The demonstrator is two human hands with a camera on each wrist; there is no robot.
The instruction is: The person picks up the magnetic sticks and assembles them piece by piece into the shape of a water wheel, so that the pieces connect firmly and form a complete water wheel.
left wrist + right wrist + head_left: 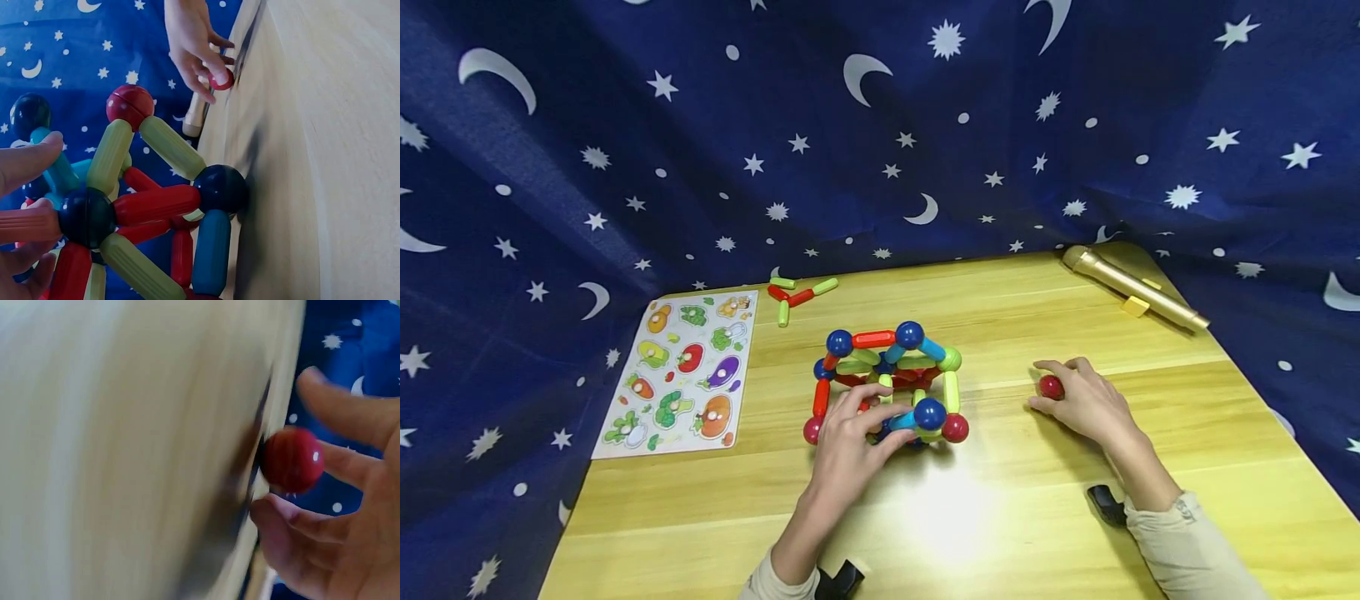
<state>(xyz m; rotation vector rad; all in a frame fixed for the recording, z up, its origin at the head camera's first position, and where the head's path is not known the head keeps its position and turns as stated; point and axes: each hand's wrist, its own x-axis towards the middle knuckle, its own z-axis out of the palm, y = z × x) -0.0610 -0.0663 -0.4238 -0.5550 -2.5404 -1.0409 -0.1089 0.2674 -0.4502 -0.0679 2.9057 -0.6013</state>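
Note:
A toy frame of coloured rods and balls (887, 383) stands in the middle of the wooden table (1000, 517). My left hand (853, 437) grips its near left side, fingers curled around the rods; the left wrist view shows the fingers (25, 165) against a red rod and a dark blue ball (87, 215). To the right, my right hand (1078, 400) pinches a loose red ball (1051, 387) low on the table. In the right wrist view the red ball (292, 459) sits between the fingertips (287, 515), close to the table.
A vegetable peg puzzle board (681, 371) lies at the table's left. Loose red and green rods (797, 293) lie at the back. A gold microphone (1131, 287) rests at the back right corner. Blue star-and-moon cloth (880, 125) surrounds the table.

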